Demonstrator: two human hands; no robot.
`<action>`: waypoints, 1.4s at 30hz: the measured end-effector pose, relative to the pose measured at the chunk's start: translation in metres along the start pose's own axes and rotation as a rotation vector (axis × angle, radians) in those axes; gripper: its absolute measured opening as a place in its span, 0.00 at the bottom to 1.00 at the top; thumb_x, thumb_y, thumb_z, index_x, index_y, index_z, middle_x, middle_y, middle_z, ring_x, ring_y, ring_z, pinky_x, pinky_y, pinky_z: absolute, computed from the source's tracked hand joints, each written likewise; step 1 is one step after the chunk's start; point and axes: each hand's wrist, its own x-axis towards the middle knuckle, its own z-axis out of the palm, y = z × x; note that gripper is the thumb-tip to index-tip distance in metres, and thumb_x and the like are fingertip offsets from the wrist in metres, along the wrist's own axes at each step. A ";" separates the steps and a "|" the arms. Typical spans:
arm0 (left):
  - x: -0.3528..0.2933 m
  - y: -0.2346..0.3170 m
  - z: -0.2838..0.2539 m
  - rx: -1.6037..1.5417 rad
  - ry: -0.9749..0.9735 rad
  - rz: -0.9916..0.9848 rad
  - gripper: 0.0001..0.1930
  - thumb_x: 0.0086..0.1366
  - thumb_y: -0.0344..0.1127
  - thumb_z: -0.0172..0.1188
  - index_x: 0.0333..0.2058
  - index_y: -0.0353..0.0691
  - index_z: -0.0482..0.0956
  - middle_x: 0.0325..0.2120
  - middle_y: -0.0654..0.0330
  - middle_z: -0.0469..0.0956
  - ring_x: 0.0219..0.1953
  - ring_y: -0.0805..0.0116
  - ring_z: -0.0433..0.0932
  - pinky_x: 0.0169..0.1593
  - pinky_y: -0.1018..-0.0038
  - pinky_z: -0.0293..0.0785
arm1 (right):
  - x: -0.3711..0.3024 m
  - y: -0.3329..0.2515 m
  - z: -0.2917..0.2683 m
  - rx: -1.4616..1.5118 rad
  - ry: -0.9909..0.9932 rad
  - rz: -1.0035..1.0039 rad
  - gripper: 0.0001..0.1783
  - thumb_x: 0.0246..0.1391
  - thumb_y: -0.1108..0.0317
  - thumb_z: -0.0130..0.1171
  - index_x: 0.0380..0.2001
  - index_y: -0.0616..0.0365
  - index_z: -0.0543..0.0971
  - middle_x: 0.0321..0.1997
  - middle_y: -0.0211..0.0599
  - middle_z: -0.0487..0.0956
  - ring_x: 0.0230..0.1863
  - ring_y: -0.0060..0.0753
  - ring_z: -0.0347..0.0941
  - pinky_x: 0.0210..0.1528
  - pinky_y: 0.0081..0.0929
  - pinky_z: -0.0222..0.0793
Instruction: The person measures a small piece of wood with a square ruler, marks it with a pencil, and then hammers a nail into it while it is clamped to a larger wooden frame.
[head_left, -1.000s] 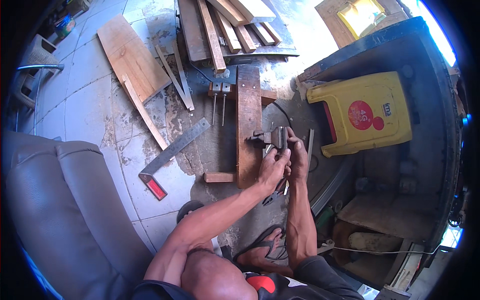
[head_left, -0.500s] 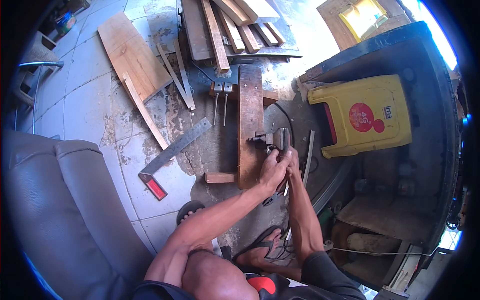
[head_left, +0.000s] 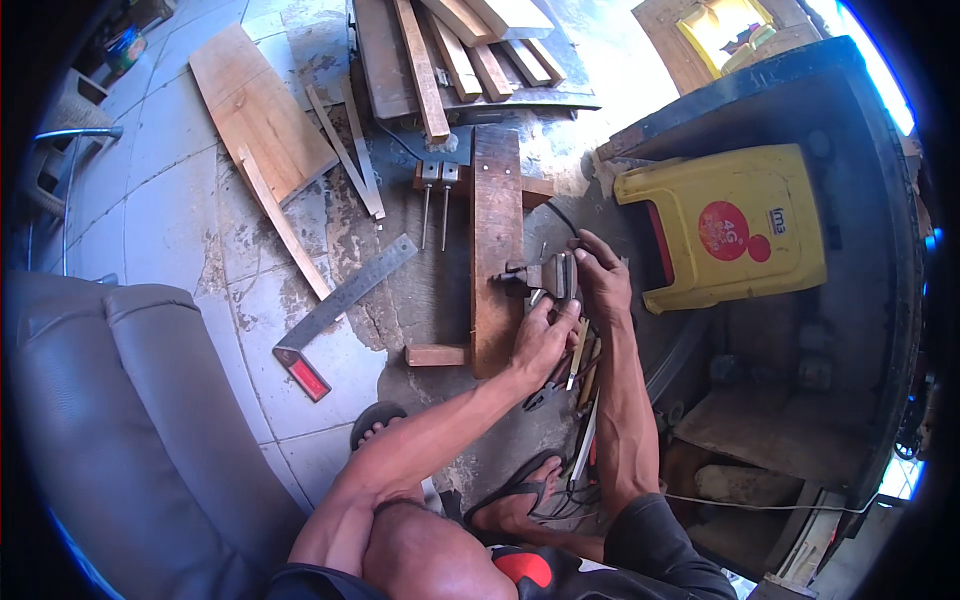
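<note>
A small metal bench vise (head_left: 548,276) is mounted on an upright-looking reddish wooden beam (head_left: 495,250). My left hand (head_left: 545,338) is closed at the near end of its jaws, thumb against the metal and fingers curled; what they grip is hidden. On the right side of the jaws, my right hand (head_left: 606,283) bends its fingers inward, thumb and forefinger close together near the far end of the jaws. Anything pinched there is too small to make out. Several slim hand tools (head_left: 582,365) lie on the floor below my hands.
Left of the beam lies a try square (head_left: 350,300) with a red-marked handle. Beyond are a wide board (head_left: 255,110), thin wood strips (head_left: 360,150) and stacked timber (head_left: 470,60). At right a yellow plastic stool (head_left: 730,225) lies inside a dark cabinet (head_left: 860,130). A brown padded seat (head_left: 110,400) stands at left.
My right hand has moved away from the left hand, up along the right side of the vise to its far end. My left hand stays at the near end. Tools beneath show more.
</note>
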 end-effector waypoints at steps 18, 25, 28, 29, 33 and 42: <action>0.003 -0.001 -0.001 0.048 -0.004 -0.008 0.19 0.73 0.52 0.59 0.45 0.42 0.71 0.32 0.64 0.77 0.29 0.77 0.78 0.35 0.77 0.78 | 0.002 0.007 0.001 0.036 0.059 -0.017 0.22 0.63 0.76 0.62 0.60 0.62 0.77 0.52 0.41 0.83 0.48 0.29 0.81 0.51 0.25 0.78; -0.001 0.006 0.002 0.005 -0.013 -0.023 0.20 0.73 0.51 0.60 0.46 0.40 0.70 0.32 0.62 0.78 0.30 0.76 0.79 0.37 0.76 0.79 | 0.000 0.001 0.002 -0.025 0.062 -0.007 0.22 0.62 0.75 0.63 0.60 0.60 0.78 0.52 0.40 0.83 0.49 0.29 0.80 0.51 0.25 0.77; -0.002 0.007 0.002 -0.009 -0.015 -0.025 0.20 0.73 0.51 0.60 0.46 0.39 0.70 0.32 0.61 0.78 0.31 0.75 0.79 0.37 0.76 0.79 | -0.001 0.000 0.005 -0.030 0.073 -0.006 0.22 0.62 0.75 0.63 0.60 0.59 0.78 0.51 0.40 0.84 0.49 0.29 0.81 0.51 0.24 0.77; -0.001 0.006 0.002 -0.022 -0.019 -0.025 0.20 0.72 0.51 0.61 0.46 0.39 0.70 0.32 0.61 0.78 0.31 0.75 0.79 0.37 0.76 0.79 | -0.001 0.001 0.004 -0.026 0.075 -0.006 0.22 0.62 0.75 0.64 0.59 0.59 0.78 0.51 0.39 0.84 0.49 0.29 0.81 0.51 0.24 0.77; -0.002 0.007 0.004 -0.045 -0.024 -0.028 0.20 0.72 0.50 0.62 0.46 0.39 0.70 0.32 0.61 0.79 0.30 0.75 0.79 0.37 0.76 0.79 | 0.000 0.002 0.001 -0.017 0.066 -0.030 0.22 0.62 0.75 0.64 0.59 0.59 0.79 0.50 0.38 0.84 0.48 0.28 0.80 0.52 0.24 0.77; -0.007 0.010 0.004 -0.114 -0.023 -0.040 0.22 0.70 0.51 0.64 0.47 0.39 0.71 0.31 0.61 0.79 0.28 0.75 0.79 0.35 0.76 0.78 | -0.001 0.002 0.006 0.000 0.082 0.005 0.22 0.62 0.75 0.64 0.59 0.59 0.79 0.50 0.38 0.84 0.48 0.28 0.81 0.50 0.23 0.78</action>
